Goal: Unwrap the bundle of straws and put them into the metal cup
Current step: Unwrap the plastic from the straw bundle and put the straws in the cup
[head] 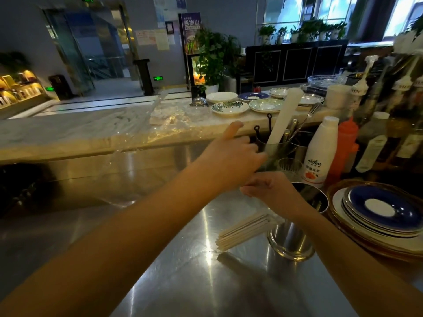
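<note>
A bundle of paper-wrapped straws [245, 232] lies on the steel counter, its far end against the metal cup [290, 241]. The cup stands upright just right of the bundle, its dark mouth partly behind my right wrist. My left hand [231, 156] is above and beyond the straws, fingers curled on thin clear plastic wrap [266, 160], index finger pointing away. Lower down, my right hand [272, 191] hovers over the cup's left rim and pinches the same clear film. The film is faint and hard to trace.
A stack of blue and white plates [377, 216] sits right of the cup. Behind are a white sauce bottle [318, 154], an orange squeeze bottle [345, 143], a glass [289, 167] and a utensil holder with a tall white roll [286, 115]. Loose plastic film [169, 117] and saucers lie on the marble ledge.
</note>
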A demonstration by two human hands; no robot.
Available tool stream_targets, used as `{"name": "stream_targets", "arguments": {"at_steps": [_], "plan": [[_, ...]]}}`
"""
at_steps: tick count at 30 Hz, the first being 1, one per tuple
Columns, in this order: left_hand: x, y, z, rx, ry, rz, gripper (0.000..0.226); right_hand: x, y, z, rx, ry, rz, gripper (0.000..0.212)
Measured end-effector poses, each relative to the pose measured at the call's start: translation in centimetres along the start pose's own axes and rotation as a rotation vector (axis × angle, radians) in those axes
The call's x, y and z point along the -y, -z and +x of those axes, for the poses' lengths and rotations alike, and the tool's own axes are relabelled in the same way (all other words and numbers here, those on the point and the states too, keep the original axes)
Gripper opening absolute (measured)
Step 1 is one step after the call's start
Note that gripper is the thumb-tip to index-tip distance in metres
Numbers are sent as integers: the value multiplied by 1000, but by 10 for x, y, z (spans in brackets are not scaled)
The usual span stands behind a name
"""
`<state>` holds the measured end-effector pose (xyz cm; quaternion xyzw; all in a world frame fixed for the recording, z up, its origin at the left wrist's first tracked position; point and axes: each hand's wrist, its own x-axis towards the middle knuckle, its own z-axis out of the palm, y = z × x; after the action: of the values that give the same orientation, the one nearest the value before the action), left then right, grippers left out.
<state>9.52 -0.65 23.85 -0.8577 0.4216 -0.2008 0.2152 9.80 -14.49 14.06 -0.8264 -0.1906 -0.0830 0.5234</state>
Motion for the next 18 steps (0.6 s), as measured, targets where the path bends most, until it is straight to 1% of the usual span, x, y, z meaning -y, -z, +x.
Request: {"name": "stream_targets", "arguments": {"at_steps": [2, 3, 7, 9, 11, 13, 18], "plan": [[-2, -7, 3, 82, -16, -7, 18, 2, 1, 2, -1, 19, -52, 34], [-2, -9, 4, 97, -18, -18, 15, 2, 2, 2, -3, 25, -68, 32], [8, -12, 3, 91, 19, -74, 11, -5, 8, -5, 3, -9, -93, 14], [13, -12, 0, 79, 53, -98, 8, -14, 10, -13, 37, -45, -162, 9], [18, -10, -4, 71, 89, -139, 5, -20, 13, -21, 64, -61, -202, 15], [24, -8, -7, 70, 122, -186, 2, -24, 17, -27, 52, -75, -186, 21], [36, -9, -19, 67, 185, -301, 10, -27, 25, -35, -32, -37, -132, 24]]}}
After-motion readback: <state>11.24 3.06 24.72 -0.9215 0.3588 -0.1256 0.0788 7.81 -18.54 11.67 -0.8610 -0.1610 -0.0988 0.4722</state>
